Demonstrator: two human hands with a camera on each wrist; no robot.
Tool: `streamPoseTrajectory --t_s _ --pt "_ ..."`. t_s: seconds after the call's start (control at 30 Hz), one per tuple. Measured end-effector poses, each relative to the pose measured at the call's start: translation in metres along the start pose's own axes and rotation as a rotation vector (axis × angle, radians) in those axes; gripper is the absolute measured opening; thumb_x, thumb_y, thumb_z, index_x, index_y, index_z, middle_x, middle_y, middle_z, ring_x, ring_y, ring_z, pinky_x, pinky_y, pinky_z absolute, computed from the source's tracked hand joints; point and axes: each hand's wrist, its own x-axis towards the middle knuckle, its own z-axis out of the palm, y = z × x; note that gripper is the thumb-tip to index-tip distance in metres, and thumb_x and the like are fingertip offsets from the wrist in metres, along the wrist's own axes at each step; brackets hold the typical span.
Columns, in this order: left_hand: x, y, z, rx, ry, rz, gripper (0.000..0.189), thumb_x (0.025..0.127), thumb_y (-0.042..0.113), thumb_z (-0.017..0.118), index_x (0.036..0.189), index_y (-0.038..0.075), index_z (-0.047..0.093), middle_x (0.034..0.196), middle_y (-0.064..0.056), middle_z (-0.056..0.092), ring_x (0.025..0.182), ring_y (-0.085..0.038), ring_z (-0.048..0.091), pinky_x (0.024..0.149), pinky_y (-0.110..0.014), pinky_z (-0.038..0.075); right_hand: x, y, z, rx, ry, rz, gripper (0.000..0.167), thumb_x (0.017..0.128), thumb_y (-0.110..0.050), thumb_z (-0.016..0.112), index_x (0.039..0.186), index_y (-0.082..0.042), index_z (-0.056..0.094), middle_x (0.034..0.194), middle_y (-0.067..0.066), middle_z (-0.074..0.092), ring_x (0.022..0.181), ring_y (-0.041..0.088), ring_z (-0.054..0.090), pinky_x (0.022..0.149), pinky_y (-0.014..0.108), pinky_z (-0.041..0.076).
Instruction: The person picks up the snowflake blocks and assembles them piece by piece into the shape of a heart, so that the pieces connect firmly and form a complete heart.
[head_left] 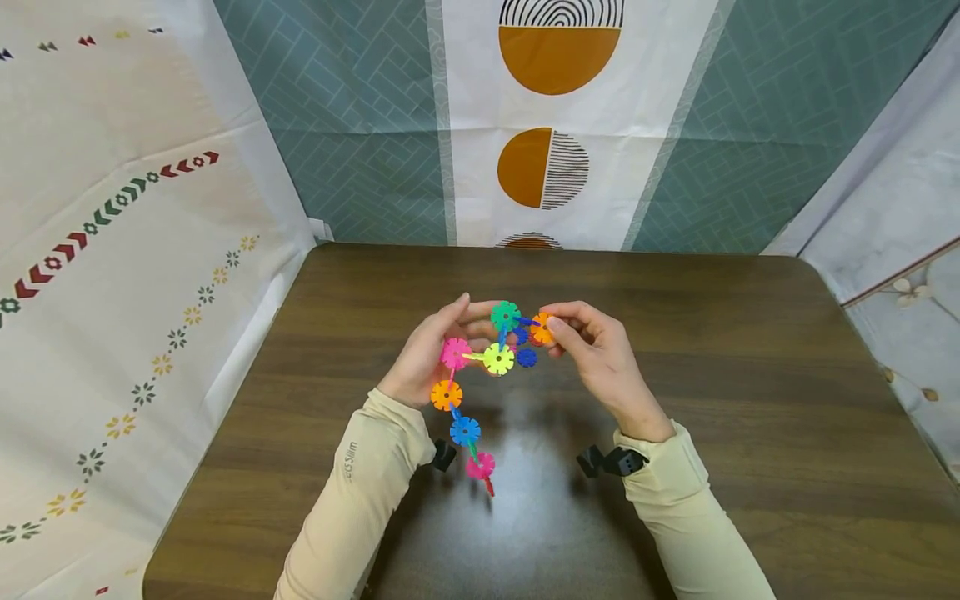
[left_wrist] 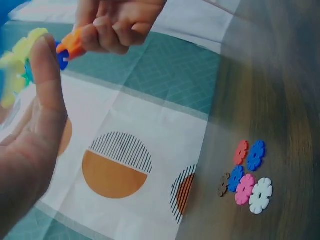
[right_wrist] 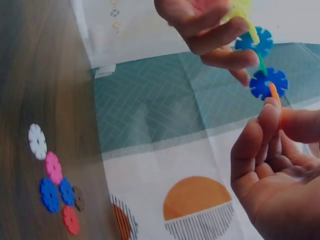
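Note:
A chain of colourful notched plastic flower discs [head_left: 465, 431] hangs from my left hand [head_left: 423, 354], which holds it near a pink disc [head_left: 456, 353] and a yellow disc [head_left: 498, 359]. The chain's lower end dangles below the wrist. My right hand [head_left: 607, 362] pinches an orange disc [head_left: 542, 327] between thumb and fingertips. In the right wrist view this orange disc [right_wrist: 274, 92] is edge-on, at the slot of a dark blue disc [right_wrist: 260, 85] at the chain's upper end. A green disc [head_left: 506, 316] comes just before that blue one.
Loose discs lie on the wooden table [head_left: 712, 333] beyond the hands: a white disc [right_wrist: 37, 141], a pink one [right_wrist: 53, 168], two blue ones, a brown one and a red one [right_wrist: 71, 220]. Patterned cloths [head_left: 360, 125] hang behind and beside the table.

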Motion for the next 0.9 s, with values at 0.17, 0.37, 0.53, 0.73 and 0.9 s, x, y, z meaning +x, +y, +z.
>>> streamPoseTrajectory --t_s 0.17,0.37,0.53,0.73,0.9 --pt "-0.002 0.003 -0.004 -0.140 -0.079 0.054 0.050 0.103 0.028 0.043 0.139 -0.006 0.046 0.104 -0.012 0.065 0.080 -0.019 0.066 0.082 -0.034 0.056 -0.002 -0.003 0.003 0.176 0.005 0.019 0.027 0.099 -0.015 0.058 0.118 0.004 0.058 0.089 0.012 0.061 0.073 0.020 0.060 0.072 0.027 0.056" --pt "0.002 -0.004 -0.002 -0.064 -0.227 0.142 0.033 0.093 0.011 0.056 0.126 0.016 0.062 0.108 -0.007 0.064 0.090 -0.019 0.067 0.080 -0.032 0.054 -0.004 -0.007 0.009 0.327 -0.058 0.071 0.028 0.099 -0.015 0.057 0.119 0.005 0.055 0.090 0.010 0.060 0.075 0.019 0.060 0.075 0.027 0.056" --pt "0.009 -0.019 -0.001 0.102 -0.265 0.224 0.053 0.089 0.021 0.071 0.139 0.015 0.054 0.111 -0.012 0.061 0.092 -0.027 0.061 0.072 -0.031 0.052 -0.004 -0.005 0.015 0.329 -0.117 0.108 0.027 0.099 -0.014 0.057 0.119 0.005 0.054 0.090 0.010 0.062 0.076 0.020 0.061 0.076 0.027 0.055" --pt "0.012 -0.028 0.003 0.160 -0.146 0.213 0.051 0.092 0.012 0.067 0.139 0.000 0.050 0.104 -0.015 0.066 0.084 -0.032 0.060 0.071 -0.031 0.052 -0.004 0.002 0.020 0.297 -0.126 0.142 0.027 0.098 -0.014 0.059 0.117 0.005 0.054 0.088 0.010 0.064 0.077 0.023 0.063 0.077 0.030 0.056" --pt "0.012 -0.028 0.004 0.095 -0.091 0.183 0.042 0.095 0.017 0.063 0.129 -0.006 0.055 0.097 -0.016 0.063 0.083 -0.024 0.062 0.073 -0.029 0.053 -0.001 0.005 0.020 0.224 -0.100 0.152 0.030 0.098 -0.020 0.060 0.114 0.004 0.054 0.088 0.014 0.064 0.076 0.029 0.063 0.075 0.033 0.057"
